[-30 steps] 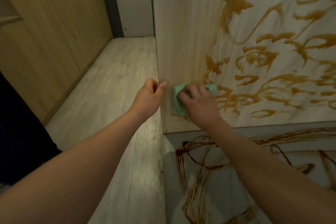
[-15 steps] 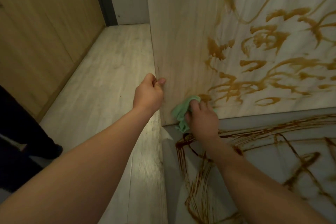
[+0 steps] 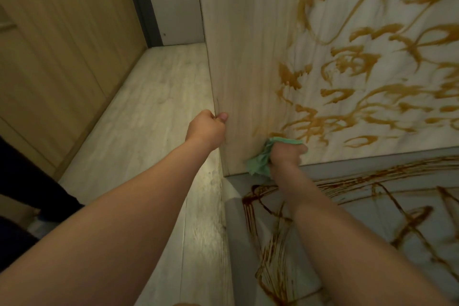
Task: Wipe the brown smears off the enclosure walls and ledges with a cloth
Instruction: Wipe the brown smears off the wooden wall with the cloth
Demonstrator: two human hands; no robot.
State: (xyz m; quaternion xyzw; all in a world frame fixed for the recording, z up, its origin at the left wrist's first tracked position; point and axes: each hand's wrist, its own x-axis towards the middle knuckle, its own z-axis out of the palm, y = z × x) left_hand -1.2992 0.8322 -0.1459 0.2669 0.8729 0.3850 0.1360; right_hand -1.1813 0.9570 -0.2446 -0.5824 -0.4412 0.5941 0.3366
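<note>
A pale wooden wall panel (image 3: 248,57) stands upright, streaked with brown smears (image 3: 360,87) over its right part. My right hand (image 3: 285,156) holds a green cloth (image 3: 260,161) pressed against the panel's lower edge, just below the lowest smears. My left hand (image 3: 207,129) grips the panel's left vertical edge, fingers curled round it and thumb on the front face. Below the panel lies a grey ledge (image 3: 372,243) covered with darker brown streaks (image 3: 268,243).
A pale plank floor (image 3: 149,119) runs along the left of the panel to a white wall and dark door frame (image 3: 141,7). Light wooden cabinet fronts (image 3: 62,45) line the far left. A dark shape (image 3: 29,181) sits at the left edge.
My right hand has slid the cloth down and to the right along the panel's bottom edge. My left hand has kept its grip on the panel's edge.
</note>
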